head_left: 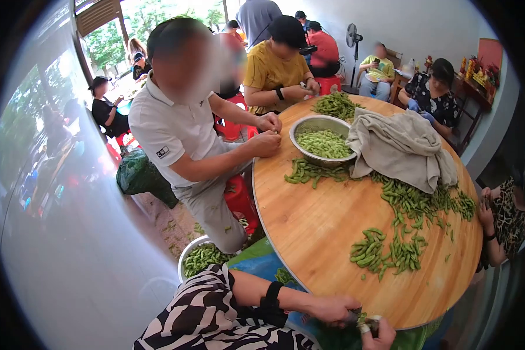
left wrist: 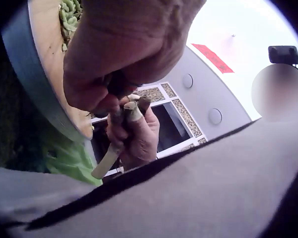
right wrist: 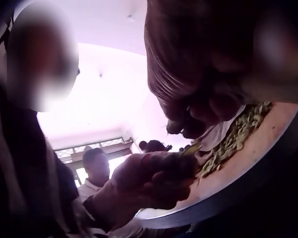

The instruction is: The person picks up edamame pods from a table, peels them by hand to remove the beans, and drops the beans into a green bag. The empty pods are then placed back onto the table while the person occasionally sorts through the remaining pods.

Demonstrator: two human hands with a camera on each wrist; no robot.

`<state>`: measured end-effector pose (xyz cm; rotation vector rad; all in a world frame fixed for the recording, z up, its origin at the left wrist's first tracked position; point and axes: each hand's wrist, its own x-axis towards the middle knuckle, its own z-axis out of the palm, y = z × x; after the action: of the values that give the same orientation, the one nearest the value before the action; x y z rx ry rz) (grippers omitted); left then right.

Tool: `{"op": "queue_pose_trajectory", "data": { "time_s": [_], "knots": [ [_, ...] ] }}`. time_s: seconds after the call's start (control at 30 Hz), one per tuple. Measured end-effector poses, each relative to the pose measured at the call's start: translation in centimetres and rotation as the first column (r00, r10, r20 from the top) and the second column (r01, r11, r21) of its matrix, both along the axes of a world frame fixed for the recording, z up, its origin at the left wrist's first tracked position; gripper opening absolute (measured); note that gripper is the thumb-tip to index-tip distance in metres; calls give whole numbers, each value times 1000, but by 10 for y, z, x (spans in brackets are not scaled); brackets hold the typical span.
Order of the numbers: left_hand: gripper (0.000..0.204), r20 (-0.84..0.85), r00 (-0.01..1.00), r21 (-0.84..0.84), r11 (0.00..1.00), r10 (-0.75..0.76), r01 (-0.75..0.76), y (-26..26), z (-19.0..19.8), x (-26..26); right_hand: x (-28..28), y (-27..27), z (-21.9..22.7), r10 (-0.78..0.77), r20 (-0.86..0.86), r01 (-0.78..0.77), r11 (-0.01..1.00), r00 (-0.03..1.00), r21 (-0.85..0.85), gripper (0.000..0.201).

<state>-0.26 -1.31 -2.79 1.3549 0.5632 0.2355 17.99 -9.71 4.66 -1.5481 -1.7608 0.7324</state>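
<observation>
Over the near edge of the round wooden table (head_left: pixel 309 233), my left hand (head_left: pixel 335 309) and right hand (head_left: pixel 379 335) meet fingertip to fingertip. Both pinch a small green edamame pod (head_left: pixel 363 318), mostly hidden by the fingers. In the right wrist view, a yellowish-green bit of the pod (right wrist: pixel 190 148) shows between the left hand (right wrist: pixel 154 178) and right hand. Pale wrapping (left wrist: pixel 134 112) covers fingertips of the right hand (left wrist: pixel 141 144) in the left wrist view. Loose edamame pods (head_left: pixel 367 251) lie in heaps on the table beyond my hands.
A metal bowl (head_left: pixel 326 161) of shelled beans stands farther back, beside a crumpled grey cloth (head_left: pixel 399 146). A person in a white shirt (head_left: pixel 175 122) works at the left; others sit around. A white tub (head_left: pixel 185 256) of pods stands on the floor.
</observation>
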Motion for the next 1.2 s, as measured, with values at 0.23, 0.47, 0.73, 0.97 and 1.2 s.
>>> {"op": "queue_pose_trajectory", "data": {
  "time_s": [0.23,0.47,0.73,0.97,1.2],
  "knots": [
    [15,27,999,57,998,-21,19,2,11,0,2,0,-23,24,-104,-34,995,994,-94,19],
    [15,59,993,361,930,-99,71,-14,22,-4,18,-4,-33,-99,-452,-82,927,887,-365,11],
    [30,18,1000,650,760,-3,-10,-20,20,-17,17,-6,-37,28,-303,-109,961,953,-256,9],
    [22,-187,907,892,453,376,-4,17,23,-100,20,-2,-36,258,-109,-273,949,960,-160,19],
    [26,-467,517,842,181,717,509,60,65,-149,20,-4,-31,42,-487,-245,900,872,-360,22]
  ]
}}
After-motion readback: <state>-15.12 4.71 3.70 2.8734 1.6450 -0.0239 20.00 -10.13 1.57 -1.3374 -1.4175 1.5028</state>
